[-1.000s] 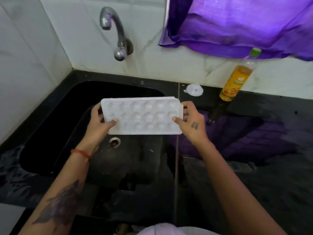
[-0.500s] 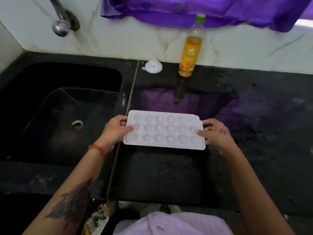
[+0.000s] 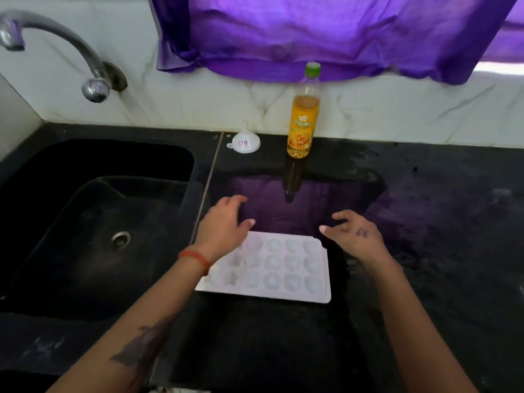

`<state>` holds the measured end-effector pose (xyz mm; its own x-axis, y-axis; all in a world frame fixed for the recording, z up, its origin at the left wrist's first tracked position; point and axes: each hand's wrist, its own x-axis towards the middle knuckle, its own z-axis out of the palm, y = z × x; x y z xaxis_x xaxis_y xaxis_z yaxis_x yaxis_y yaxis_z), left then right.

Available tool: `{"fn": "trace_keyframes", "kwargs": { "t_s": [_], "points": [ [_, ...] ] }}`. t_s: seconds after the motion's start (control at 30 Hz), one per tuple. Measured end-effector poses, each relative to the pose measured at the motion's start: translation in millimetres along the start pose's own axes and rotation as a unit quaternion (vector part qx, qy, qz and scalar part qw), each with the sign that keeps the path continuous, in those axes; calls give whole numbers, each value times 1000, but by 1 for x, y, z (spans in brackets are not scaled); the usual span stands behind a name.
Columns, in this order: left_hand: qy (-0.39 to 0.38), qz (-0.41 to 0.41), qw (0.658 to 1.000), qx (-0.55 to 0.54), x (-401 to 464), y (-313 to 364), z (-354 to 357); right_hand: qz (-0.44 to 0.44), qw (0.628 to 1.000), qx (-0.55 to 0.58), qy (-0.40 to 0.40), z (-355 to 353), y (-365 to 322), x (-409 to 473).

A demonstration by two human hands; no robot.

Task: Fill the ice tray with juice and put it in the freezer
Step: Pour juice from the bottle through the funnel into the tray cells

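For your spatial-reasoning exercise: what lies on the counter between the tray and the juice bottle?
Nothing: the head view shows only bare black counter with a purple reflection between the tray and the bottle.

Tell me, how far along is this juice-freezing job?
Early. Done: the tray lies flat on the counter, its cups looking empty. In hand: nothing; the left hand and right hand hover open above it. Left: the bottle, cap on, and the funnel stand untouched by the wall; pouring and freezing remain.

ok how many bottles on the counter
1. The bottle stands capped at the back of the counter by the wall, right of the funnel, beyond the tray.
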<state>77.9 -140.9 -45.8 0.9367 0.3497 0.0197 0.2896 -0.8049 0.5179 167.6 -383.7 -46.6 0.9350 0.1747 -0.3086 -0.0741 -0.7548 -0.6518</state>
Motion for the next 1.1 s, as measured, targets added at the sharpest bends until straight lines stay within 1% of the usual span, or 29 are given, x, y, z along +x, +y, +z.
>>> {"fn": "trace_keyframes", "kwargs": {
  "t_s": [0.07, 0.13, 0.23, 0.27, 0.3, 0.4, 0.5, 0.67, 0.87, 0.93, 0.97, 1.0, 1.03, 1.07, 1.1],
  "points": [
    [-33, 46, 998, 19, 29, 17, 13, -32, 999, 2, -3, -8, -24, 25],
    [-87, 64, 992, 64, 57, 25, 27, -64, 998, 21, 10, -13, -52, 55],
    [-209, 33, 967, 141, 82, 15, 50, -89, 994, 36, 49, -16, -92, 105],
    [-239, 25, 958, 156, 85, 7, 57, -90, 993, 46, 68, -16, -104, 121],
    [-253, 24, 953, 163, 86, -1, 65, -88, 990, 64, 89, -16, -115, 137],
    [-247, 34, 954, 166, 86, -14, 78, -71, 978, 138, 139, -11, -139, 177],
    [-247, 37, 952, 176, 88, -16, 81, -59, 971, 174, 150, 0, -148, 201],
    [-260, 39, 947, 183, 90, -15, 81, -74, 974, 114, 182, 7, -148, 205],
    [-257, 50, 952, 160, 88, -15, 80, -86, 970, 108, 202, -4, -124, 150],
    [-253, 57, 956, 137, 86, -13, 74, -80, 967, 122, 210, -6, -111, 120],
    [-249, 59, 961, 109, 86, -10, 69, -77, 965, 129, 215, -6, -104, 105],
    [-235, 59, 968, 60, 87, -6, 62, -75, 963, 137, 220, -5, -97, 91],
    [-211, 62, 975, -15, 87, -1, 55, -72, 961, 145, 226, -3, -90, 77],
    [-182, 72, 975, -105, 86, 5, 47, -66, 959, 153, 231, -1, -84, 63],
    [-157, 87, 966, -188, 85, 13, 40, -59, 957, 157, 235, 1, -78, 51]
  ]
}}
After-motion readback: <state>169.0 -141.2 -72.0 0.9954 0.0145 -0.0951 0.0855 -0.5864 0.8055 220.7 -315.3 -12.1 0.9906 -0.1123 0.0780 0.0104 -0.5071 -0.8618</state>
